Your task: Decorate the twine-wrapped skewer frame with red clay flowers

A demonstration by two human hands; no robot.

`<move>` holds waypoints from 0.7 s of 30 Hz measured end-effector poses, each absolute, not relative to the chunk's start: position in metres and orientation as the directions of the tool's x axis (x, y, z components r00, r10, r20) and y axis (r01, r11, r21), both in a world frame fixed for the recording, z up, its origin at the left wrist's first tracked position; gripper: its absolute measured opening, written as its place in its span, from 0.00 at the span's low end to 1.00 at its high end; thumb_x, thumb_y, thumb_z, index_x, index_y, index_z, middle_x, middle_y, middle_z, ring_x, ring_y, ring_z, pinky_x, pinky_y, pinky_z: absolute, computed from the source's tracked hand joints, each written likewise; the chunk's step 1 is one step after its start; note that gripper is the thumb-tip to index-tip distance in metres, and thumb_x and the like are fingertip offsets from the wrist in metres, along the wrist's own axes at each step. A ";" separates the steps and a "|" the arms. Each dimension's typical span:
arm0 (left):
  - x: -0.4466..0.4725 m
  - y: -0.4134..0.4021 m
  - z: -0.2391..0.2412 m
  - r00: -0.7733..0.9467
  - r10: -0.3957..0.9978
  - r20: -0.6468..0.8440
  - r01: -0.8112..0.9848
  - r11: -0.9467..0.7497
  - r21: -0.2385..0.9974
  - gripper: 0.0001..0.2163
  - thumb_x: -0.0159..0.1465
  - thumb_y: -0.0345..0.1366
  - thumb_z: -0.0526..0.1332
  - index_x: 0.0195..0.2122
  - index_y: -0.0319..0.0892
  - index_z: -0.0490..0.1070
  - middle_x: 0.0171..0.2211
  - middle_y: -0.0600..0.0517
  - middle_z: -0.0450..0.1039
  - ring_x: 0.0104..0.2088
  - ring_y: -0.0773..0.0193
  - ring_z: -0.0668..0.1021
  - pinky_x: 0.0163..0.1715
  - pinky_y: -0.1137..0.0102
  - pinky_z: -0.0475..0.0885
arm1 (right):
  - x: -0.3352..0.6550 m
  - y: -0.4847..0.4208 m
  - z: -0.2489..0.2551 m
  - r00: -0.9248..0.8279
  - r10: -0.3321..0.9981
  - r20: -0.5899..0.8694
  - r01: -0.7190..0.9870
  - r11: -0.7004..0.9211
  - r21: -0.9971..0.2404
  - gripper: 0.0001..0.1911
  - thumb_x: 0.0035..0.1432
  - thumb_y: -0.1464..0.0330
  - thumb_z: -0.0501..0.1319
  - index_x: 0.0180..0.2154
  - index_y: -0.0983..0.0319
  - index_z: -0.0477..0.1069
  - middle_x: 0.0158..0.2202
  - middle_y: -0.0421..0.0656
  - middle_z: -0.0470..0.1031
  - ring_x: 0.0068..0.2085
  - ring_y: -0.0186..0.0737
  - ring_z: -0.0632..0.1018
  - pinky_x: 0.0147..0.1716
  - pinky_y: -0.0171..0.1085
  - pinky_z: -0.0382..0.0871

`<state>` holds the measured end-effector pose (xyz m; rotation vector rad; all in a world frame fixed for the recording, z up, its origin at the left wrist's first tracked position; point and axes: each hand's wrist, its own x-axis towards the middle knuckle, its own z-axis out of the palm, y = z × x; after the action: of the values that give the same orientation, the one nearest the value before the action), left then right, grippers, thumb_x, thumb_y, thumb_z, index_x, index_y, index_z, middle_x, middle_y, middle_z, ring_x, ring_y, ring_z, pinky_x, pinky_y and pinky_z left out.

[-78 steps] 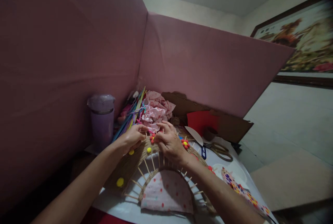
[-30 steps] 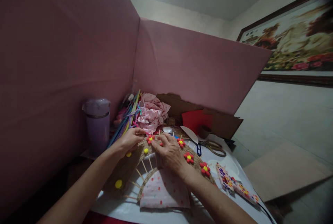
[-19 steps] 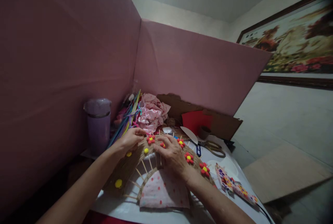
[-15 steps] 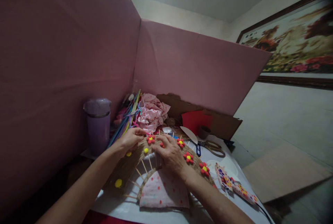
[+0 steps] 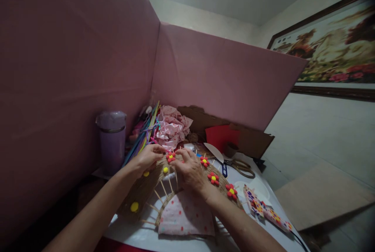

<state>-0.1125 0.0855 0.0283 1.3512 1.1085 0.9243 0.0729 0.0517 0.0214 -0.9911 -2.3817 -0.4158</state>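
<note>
A twine-wound arch (image 5: 146, 189) with wooden spokes lies flat on the table in front of me, over a pink dotted fabric half-circle (image 5: 187, 217). Red flowers with yellow centres (image 5: 213, 178) dot its right side, and yellow pompoms (image 5: 134, 206) sit on its left. My left hand (image 5: 146, 159) curls over the arch's top edge and holds it there. My right hand (image 5: 190, 168) rests on the arch beside a red flower (image 5: 170, 157), its fingers bent and pressed down onto the twine; I cannot make out anything between them.
A lilac lidded tumbler (image 5: 112, 138) stands at the left. Coloured pipe cleaners (image 5: 143, 134), crumpled pink cloth (image 5: 172, 127), cardboard with red paper (image 5: 224, 134), scissors (image 5: 240, 166) and a patterned paper strip (image 5: 265, 211) lie around. Pink partition walls (image 5: 222, 76) close the back and left.
Over 2.6 s my right hand slid from the arch's top down a little to its right. Three red flowers it had covered now show. My left hand stayed on the top edge.
</note>
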 end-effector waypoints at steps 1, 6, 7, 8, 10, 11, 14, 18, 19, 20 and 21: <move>-0.113 0.085 0.029 0.258 0.964 -0.071 0.108 0.044 0.993 0.12 0.53 0.30 0.57 0.39 0.37 0.67 0.09 0.64 0.53 0.08 0.76 0.54 0.10 0.77 0.44 | 0.072 0.051 0.021 -0.608 0.549 0.574 0.720 0.686 0.107 0.14 0.52 0.74 0.60 0.41 0.58 0.72 0.49 0.47 0.64 0.52 0.49 0.60 0.49 0.46 0.58; -0.112 0.083 0.030 0.244 0.967 -0.077 0.109 0.051 0.993 0.11 0.53 0.31 0.59 0.38 0.37 0.67 0.10 0.63 0.55 0.08 0.77 0.54 0.10 0.78 0.44 | 0.071 0.053 0.020 -0.673 0.490 0.554 0.694 0.678 0.243 0.17 0.56 0.71 0.59 0.48 0.53 0.68 0.50 0.46 0.65 0.54 0.49 0.59 0.51 0.48 0.58; -0.111 0.083 0.030 0.241 0.967 -0.078 0.108 0.053 0.993 0.11 0.53 0.32 0.59 0.38 0.37 0.68 0.10 0.63 0.55 0.08 0.77 0.54 0.11 0.78 0.44 | 0.072 0.054 0.019 -0.679 0.483 0.552 0.692 0.673 0.262 0.17 0.57 0.70 0.59 0.48 0.53 0.68 0.50 0.47 0.65 0.54 0.49 0.60 0.51 0.49 0.58; -0.111 0.083 0.030 0.242 0.967 -0.078 0.106 0.054 0.993 0.11 0.52 0.32 0.60 0.37 0.37 0.68 0.10 0.63 0.55 0.08 0.77 0.55 0.11 0.78 0.44 | 0.072 0.055 0.019 -0.685 0.478 0.551 0.690 0.668 0.279 0.16 0.58 0.69 0.58 0.48 0.53 0.68 0.50 0.47 0.65 0.54 0.48 0.60 0.51 0.49 0.58; -0.112 0.083 0.030 0.248 0.966 -0.077 0.104 0.052 0.993 0.11 0.52 0.34 0.61 0.37 0.37 0.68 0.10 0.63 0.56 0.08 0.78 0.55 0.11 0.78 0.44 | 0.074 0.057 0.017 -0.692 0.468 0.550 0.689 0.656 0.308 0.16 0.58 0.69 0.58 0.49 0.52 0.67 0.51 0.47 0.66 0.55 0.48 0.60 0.51 0.49 0.58; -0.112 0.083 0.029 0.254 0.964 -0.077 0.104 0.052 0.993 0.12 0.53 0.34 0.61 0.38 0.37 0.68 0.11 0.63 0.56 0.08 0.78 0.54 0.11 0.78 0.44 | 0.075 0.057 0.016 -0.694 0.463 0.551 0.688 0.652 0.319 0.16 0.59 0.69 0.57 0.49 0.52 0.67 0.52 0.46 0.65 0.54 0.48 0.61 0.51 0.49 0.59; -0.113 0.083 0.029 0.266 0.960 -0.084 0.103 0.058 0.993 0.12 0.54 0.34 0.59 0.39 0.38 0.67 0.11 0.63 0.56 0.08 0.77 0.54 0.10 0.78 0.43 | 0.079 0.059 0.014 -0.700 0.437 0.564 0.678 0.656 0.333 0.17 0.58 0.69 0.57 0.50 0.52 0.66 0.53 0.46 0.65 0.54 0.48 0.62 0.50 0.49 0.59; -0.113 0.083 0.031 0.253 0.963 -0.096 0.110 0.070 0.991 0.12 0.54 0.33 0.59 0.40 0.38 0.67 0.10 0.64 0.56 0.07 0.77 0.54 0.09 0.77 0.43 | 0.081 0.060 0.012 -0.707 0.405 0.579 0.661 0.669 0.340 0.16 0.59 0.69 0.57 0.49 0.53 0.67 0.54 0.46 0.64 0.54 0.48 0.61 0.49 0.48 0.60; -0.113 0.083 0.031 0.253 0.963 -0.097 0.112 0.070 0.991 0.12 0.54 0.33 0.59 0.40 0.38 0.67 0.10 0.64 0.55 0.07 0.77 0.54 0.09 0.77 0.43 | 0.081 0.060 0.012 -0.708 0.409 0.576 0.663 0.666 0.343 0.15 0.59 0.69 0.57 0.49 0.54 0.67 0.54 0.47 0.64 0.54 0.48 0.61 0.49 0.49 0.60; -0.113 0.083 0.031 0.257 0.962 -0.097 0.112 0.070 0.991 0.12 0.54 0.33 0.59 0.40 0.37 0.67 0.10 0.64 0.55 0.07 0.77 0.54 0.09 0.77 0.43 | 0.081 0.061 0.012 -0.708 0.416 0.570 0.666 0.662 0.344 0.15 0.59 0.69 0.56 0.48 0.55 0.68 0.54 0.47 0.64 0.54 0.49 0.61 0.48 0.49 0.61; -0.113 0.083 0.031 0.259 0.961 -0.097 0.111 0.070 0.991 0.12 0.54 0.34 0.59 0.40 0.37 0.67 0.10 0.64 0.55 0.07 0.77 0.54 0.10 0.77 0.43 | 0.081 0.061 0.012 -0.709 0.425 0.563 0.668 0.661 0.342 0.15 0.59 0.69 0.57 0.48 0.55 0.68 0.54 0.47 0.64 0.54 0.49 0.61 0.48 0.49 0.61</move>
<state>-0.1126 0.0826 0.0314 1.3344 1.1189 0.9004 0.0809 0.0611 0.0123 -0.8534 -2.4386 -0.7498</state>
